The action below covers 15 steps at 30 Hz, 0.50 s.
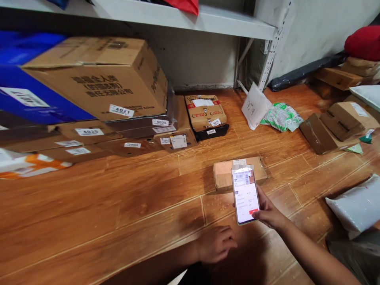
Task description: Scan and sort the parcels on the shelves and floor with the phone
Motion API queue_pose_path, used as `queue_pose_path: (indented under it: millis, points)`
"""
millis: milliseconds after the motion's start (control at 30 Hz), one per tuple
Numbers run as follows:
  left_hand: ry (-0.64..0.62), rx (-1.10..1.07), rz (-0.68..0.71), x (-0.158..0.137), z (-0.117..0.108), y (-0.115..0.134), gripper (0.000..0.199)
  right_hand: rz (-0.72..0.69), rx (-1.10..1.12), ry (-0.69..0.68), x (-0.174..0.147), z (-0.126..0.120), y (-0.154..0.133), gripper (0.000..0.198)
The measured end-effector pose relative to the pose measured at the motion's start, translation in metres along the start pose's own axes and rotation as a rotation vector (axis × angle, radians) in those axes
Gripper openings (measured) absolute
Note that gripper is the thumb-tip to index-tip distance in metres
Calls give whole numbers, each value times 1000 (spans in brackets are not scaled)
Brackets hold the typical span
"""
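In my right hand (268, 211) is a smartphone (246, 202), gripped upright with the thumb over a red button low on its lit screen. The screen's upper part shows a label, and below it are lines of text. Behind the phone a small cardboard box (222, 174) lies on the floor, partly covered by it, with labels on its top. Lower and to the left, my left hand (216, 243) hovers over the wooden floor, fingers curled in loosely, with nothing visible in them. It touches neither the phone nor the box.
Numbered cartons, including a large cardboard box (103, 87) and a blue box (38, 91), are stacked under a white shelf (184, 19). A smaller carton (206, 113) sits beside them. White and green packages (282, 116), an open carton (320, 132) and a white mailer bag (356, 206) lie rightward.
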<state>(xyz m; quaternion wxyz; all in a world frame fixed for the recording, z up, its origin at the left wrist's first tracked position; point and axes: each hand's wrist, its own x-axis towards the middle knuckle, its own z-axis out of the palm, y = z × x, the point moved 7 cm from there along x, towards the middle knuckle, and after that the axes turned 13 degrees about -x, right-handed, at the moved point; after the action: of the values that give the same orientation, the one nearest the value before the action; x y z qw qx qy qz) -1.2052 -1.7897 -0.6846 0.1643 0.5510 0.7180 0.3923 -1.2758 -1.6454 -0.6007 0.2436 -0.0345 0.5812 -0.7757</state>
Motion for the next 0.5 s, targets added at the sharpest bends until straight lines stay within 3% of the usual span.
queue_pose_path:
  millis: [167,500]
  points:
    - [29,56,38,-3,0,0,26,-44,-23,-65,-1,3,0,87]
    - [27,26,25,-6,5,-5,31,-29,-75,-50,1,1,2,93]
